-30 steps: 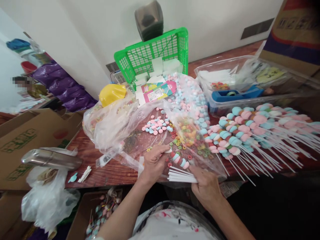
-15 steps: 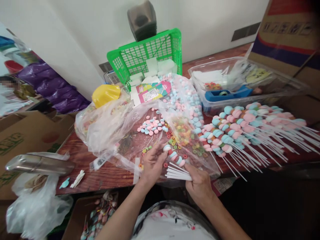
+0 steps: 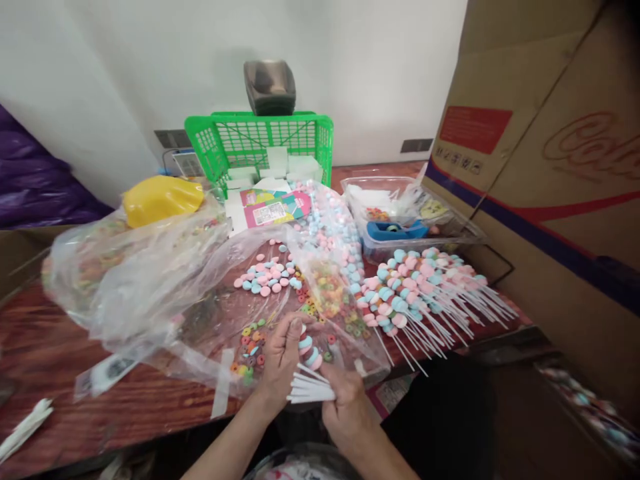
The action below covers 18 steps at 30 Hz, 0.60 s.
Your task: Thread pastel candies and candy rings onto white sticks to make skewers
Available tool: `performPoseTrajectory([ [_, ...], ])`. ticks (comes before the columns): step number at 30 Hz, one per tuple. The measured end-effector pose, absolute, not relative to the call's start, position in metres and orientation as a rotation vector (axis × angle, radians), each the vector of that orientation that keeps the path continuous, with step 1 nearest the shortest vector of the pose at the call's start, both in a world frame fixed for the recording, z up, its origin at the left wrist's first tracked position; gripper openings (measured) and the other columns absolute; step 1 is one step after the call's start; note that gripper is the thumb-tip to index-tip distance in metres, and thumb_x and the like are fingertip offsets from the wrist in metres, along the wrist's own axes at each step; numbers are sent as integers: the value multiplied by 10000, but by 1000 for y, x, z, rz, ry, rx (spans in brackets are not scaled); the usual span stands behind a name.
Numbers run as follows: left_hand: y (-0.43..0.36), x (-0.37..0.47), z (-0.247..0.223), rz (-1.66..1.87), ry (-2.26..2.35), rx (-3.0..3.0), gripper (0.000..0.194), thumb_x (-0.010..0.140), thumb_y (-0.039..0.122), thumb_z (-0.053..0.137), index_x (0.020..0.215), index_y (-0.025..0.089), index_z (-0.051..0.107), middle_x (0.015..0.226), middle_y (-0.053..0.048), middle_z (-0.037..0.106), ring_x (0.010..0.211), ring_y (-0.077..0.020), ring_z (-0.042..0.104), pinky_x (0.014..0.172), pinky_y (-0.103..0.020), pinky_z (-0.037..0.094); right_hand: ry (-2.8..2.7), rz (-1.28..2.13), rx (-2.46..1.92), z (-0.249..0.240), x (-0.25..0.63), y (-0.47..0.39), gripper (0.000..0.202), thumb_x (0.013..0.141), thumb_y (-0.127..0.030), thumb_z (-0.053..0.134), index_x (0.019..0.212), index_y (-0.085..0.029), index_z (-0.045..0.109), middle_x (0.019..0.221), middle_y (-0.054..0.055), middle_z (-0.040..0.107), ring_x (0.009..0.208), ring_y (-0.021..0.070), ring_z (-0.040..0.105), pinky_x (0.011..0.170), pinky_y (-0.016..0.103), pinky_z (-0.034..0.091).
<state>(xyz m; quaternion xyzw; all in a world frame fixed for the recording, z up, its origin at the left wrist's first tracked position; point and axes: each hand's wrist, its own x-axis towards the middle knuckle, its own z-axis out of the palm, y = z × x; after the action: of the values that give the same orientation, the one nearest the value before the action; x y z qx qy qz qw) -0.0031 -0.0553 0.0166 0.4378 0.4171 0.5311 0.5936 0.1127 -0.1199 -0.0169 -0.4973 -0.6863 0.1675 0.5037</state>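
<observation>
Near the table's front edge, my right hand (image 3: 347,400) is closed round a bundle of white sticks (image 3: 310,387). A candy skewer (image 3: 311,353) of pink and blue pieces rises beside that bundle, its lower end at my right fingers. My left hand (image 3: 284,353) pinches the skewer's upper end, which the fingers partly hide. Loose pink and blue candies (image 3: 267,275) lie on clear plastic behind my hands. Coloured rings (image 3: 250,350) are scattered to the left of my left hand. To the right, finished-looking candy skewers (image 3: 415,287) form a pile with their sticks pointing forward.
A green basket (image 3: 325,143) stands at the back, with white boxes in front. At the right are a clear tub (image 3: 370,250) holding a blue tape dispenser (image 3: 395,230), and a large carton (image 3: 530,147). Plastic bags (image 3: 150,273) and a yellow object (image 3: 163,200) occupy the left.
The view has turned right and levelled, showing more of the carton. My left fingers now cover more of the skewer's upper end. My right hand still holds the sticks.
</observation>
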Motion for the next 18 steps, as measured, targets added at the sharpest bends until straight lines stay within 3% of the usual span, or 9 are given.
performPoseTrajectory([
  [6, -49, 1, 33, 1316, 804, 693, 300, 745, 405, 715, 925, 195, 599, 766, 3, 679, 645, -147, 682, 527, -202, 505, -1529, 453, -1194, 6, 105, -113, 350, 750, -44, 393, 834, -184, 703, 633, 0, 648, 547, 137, 589, 563, 217, 471],
  [10, -51, 6, 33, 1218, 866, 740, 303, 756, 460, 690, 879, 197, 603, 841, -28, 700, 724, -177, 702, 570, -231, 540, -1602, 446, -1229, 2, 104, -115, 418, 727, -34, 392, 956, -192, 705, 732, 15, 702, 633, 151, 640, 620, 231, 500],
  [13, -51, 4, 25, 1183, 813, 894, 357, 815, 478, 624, 1056, 216, 630, 1098, -83, 681, 947, -213, 682, 746, -291, 568, -1589, 197, -1359, -3, 132, -115, 416, 736, -56, 398, 986, -183, 705, 840, 51, 737, 736, 173, 677, 688, 249, 521],
  [15, -50, -1, 20, 1193, 779, 970, 468, 844, 475, 589, 1259, 264, 550, 1277, -94, 600, 1060, -227, 640, 825, -322, 560, -1604, -15, -1547, 0, 165, -112, 385, 736, -72, 411, 966, -168, 705, 821, 65, 737, 674, 173, 666, 626, 239, 511],
  [18, -51, -12, 15, 1174, 835, 1013, 568, 842, 470, 593, 1364, 289, 459, 1325, -97, 570, 1075, -234, 631, 842, -346, 559, -1590, -417, -1926, 15, 220, -104, 367, 738, -72, 442, 977, -169, 702, 858, 84, 733, 733, 186, 670, 667, 246, 496],
])
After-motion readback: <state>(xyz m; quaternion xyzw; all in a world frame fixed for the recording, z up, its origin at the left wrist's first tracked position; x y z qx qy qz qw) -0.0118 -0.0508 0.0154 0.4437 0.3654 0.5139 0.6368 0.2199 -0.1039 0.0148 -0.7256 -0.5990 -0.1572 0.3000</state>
